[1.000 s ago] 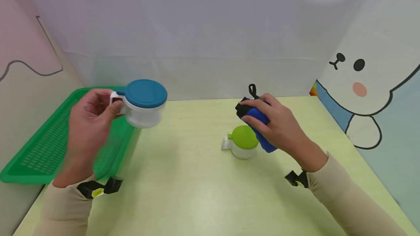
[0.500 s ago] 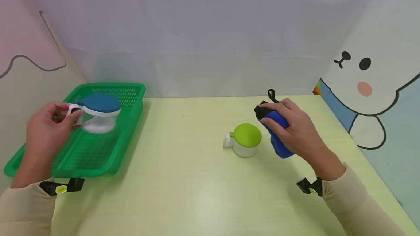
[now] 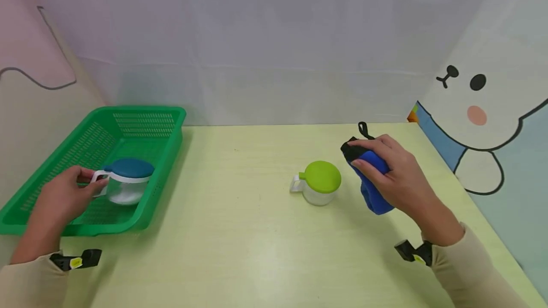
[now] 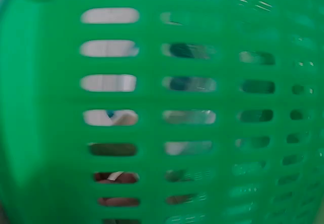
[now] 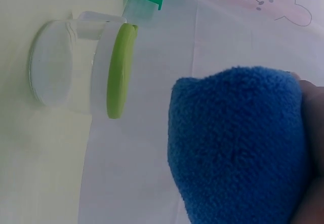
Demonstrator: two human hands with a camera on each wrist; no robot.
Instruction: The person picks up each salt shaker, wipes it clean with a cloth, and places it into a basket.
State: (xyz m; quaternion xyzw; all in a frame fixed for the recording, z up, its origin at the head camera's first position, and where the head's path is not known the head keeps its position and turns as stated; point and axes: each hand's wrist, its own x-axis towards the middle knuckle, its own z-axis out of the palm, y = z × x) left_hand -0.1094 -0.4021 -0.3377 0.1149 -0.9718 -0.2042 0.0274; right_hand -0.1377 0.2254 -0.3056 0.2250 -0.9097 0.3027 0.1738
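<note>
My left hand (image 3: 64, 198) pinches the white handle of a clear seasoning jar (image 3: 126, 189) with a blue lid. The jar is upright inside the green basket (image 3: 164, 165), near its right wall. In the left wrist view the slotted basket wall (image 4: 152, 100) hides most of the hand and jar. My right hand (image 3: 398, 179) grips a blue fuzzy cloth bundle (image 3: 376, 194) with a black end and a black loop, held above the table. Left of that hand, a second seasoning jar (image 3: 321, 184) with a green lid stands on the table, its handle pointing left.
The pale wooden table (image 3: 239, 251) runs back to a white sheet (image 3: 265, 51). At the right is a panel with a cartoon animal (image 3: 475, 108). The basket sits at the table's left side, against the left wall panel (image 3: 38, 118).
My left hand has carried the blue-lidded jar leftward and then down into the basket. My right hand, still gripping the blue bundle, has shifted right and slightly down, away from the green-lidded jar.
</note>
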